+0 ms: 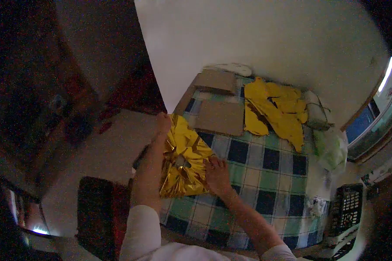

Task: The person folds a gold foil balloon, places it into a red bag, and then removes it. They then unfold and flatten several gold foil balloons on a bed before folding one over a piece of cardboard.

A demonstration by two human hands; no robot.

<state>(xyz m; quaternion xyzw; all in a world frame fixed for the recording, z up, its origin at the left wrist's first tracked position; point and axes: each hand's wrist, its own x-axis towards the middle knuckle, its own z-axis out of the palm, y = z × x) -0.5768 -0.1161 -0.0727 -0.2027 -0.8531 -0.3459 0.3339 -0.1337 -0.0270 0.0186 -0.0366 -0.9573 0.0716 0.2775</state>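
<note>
A shiny, crinkled sheet of gold foil is spread in front of me, over the near left side of the checked cloth. My left hand pinches its upper left corner, arm stretched forward. At the foil's right edge, my right hand is closed on the border, fingers bent. A small dull patch shows near the middle of the foil, and creases run outward from it.
Matte yellow cut-out pieces lie on the checked tablecloth beyond the foil. Beside them are flat cardboard pieces. At right sit a pale plastic bag and a black crate. A white wall stands behind.
</note>
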